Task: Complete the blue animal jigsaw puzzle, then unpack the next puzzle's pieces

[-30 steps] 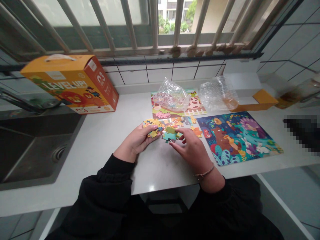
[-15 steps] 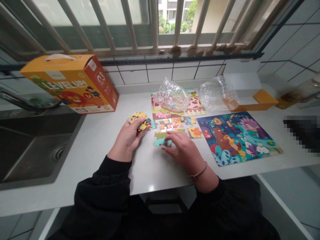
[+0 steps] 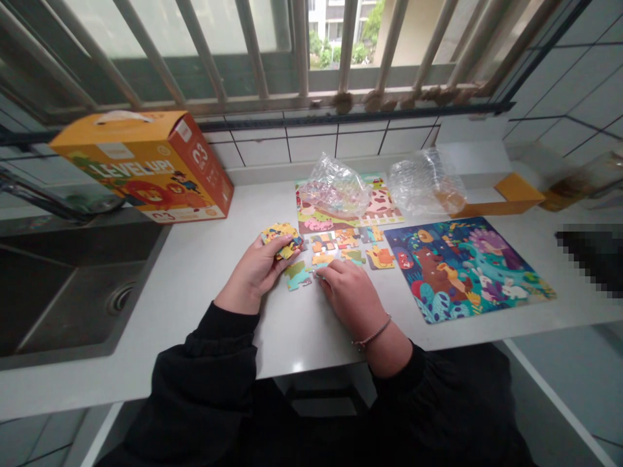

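Note:
My left hand (image 3: 257, 269) is closed around a stack of yellow puzzle pieces (image 3: 282, 240), thumb on top. On the counter just right of it lies a green and turquoise puzzle piece (image 3: 298, 275), slightly turned. My right hand (image 3: 348, 288) is beside this piece with thumb and fingers pinched together near its right edge. Whether anything is between the fingertips is hidden. Behind my right hand, several loose pieces lie in two rough rows, among them an orange lion piece (image 3: 380, 257) and a green piece (image 3: 353, 257).
A dark-blue picture sheet (image 3: 467, 269) with a bear lies on the right. A farm picture sheet (image 3: 316, 224) is partly under a clear plastic bag (image 3: 335, 185). Bubble wrap (image 3: 423, 181) and an orange-white open box (image 3: 501, 204) stand behind. An orange carton (image 3: 146, 168) and a sink (image 3: 68, 292) are left.
The green and turquoise piece has shifted left and turned a little. My right hand has moved slightly left, its fingers now drawn together. My left hand has moved a little right with the stack.

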`<state>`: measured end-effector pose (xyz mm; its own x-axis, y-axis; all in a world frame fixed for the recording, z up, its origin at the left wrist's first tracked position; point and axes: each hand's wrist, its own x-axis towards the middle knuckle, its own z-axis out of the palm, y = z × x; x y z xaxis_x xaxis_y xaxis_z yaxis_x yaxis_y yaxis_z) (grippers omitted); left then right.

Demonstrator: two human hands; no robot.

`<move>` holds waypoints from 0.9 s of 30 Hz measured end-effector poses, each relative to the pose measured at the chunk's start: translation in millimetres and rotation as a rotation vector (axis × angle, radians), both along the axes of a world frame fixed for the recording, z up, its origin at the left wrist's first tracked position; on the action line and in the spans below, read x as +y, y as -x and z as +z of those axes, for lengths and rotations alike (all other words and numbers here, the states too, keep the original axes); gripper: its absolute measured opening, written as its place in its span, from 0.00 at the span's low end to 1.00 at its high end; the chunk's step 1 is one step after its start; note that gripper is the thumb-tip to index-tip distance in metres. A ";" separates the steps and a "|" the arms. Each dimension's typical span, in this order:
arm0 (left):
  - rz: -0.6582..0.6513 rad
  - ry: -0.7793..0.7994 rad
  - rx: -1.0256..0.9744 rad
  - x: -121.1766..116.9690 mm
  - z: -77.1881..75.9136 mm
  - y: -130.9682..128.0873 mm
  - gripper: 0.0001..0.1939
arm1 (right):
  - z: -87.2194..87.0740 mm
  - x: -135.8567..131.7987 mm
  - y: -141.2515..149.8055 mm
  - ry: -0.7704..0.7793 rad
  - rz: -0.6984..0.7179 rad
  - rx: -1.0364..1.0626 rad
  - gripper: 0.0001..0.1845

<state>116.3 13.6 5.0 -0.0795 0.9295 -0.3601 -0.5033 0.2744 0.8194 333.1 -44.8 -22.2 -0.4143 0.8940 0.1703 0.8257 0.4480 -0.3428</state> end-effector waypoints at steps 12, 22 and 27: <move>-0.515 -0.073 -0.004 -16.5 -15.0 -15.6 0.30 | -0.2 -4.2 -2.8 -0.161 0.023 0.455 0.42; -0.624 -0.040 -0.012 -18.2 -7.6 -12.0 0.29 | 1.9 -4.0 -10.1 -0.075 -0.084 0.648 0.24; -0.569 -0.044 -0.024 -18.0 -3.8 -13.5 0.31 | 1.0 -3.1 -10.7 -0.013 -0.187 0.767 0.21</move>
